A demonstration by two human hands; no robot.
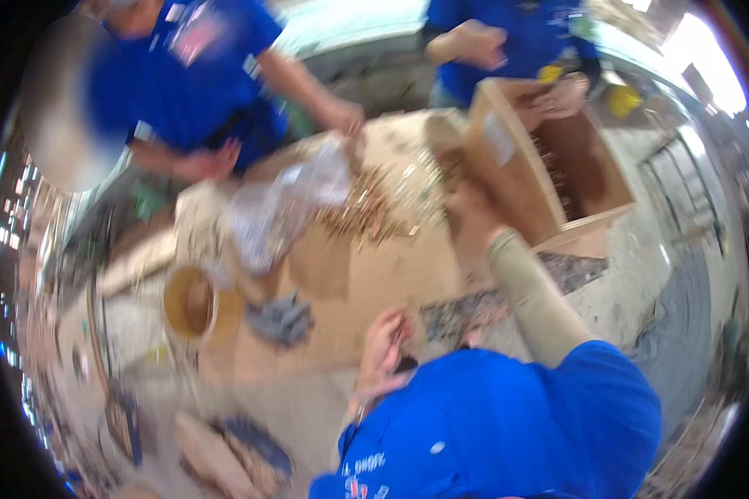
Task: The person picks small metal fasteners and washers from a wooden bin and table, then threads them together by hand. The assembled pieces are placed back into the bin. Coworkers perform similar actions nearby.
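My left hand (384, 339) is at the near edge of the table, fingers curled together; whatever they hold, if anything, is too blurred to name. Stretched forward in a beige sleeve, my right arm brings my right hand (476, 213) low beside the wall of a wooden box (508, 158); motion blur smears its fingers. Just left of that hand lies a loose pile of small brass-coloured metal pieces (362, 208). More small shiny pieces (424, 187) are scattered between the pile and the box. A clear plastic bag (291, 208) rests left of the pile.
Grey gloves (279, 320) lie on the brown table covering (399, 266), near a yellowish bucket (190, 303). Across the table, one person's hand (345, 116) is by the bag; another person's hand (562, 96) is at the box opening. A dark speckled strip (462, 313) lies near me.
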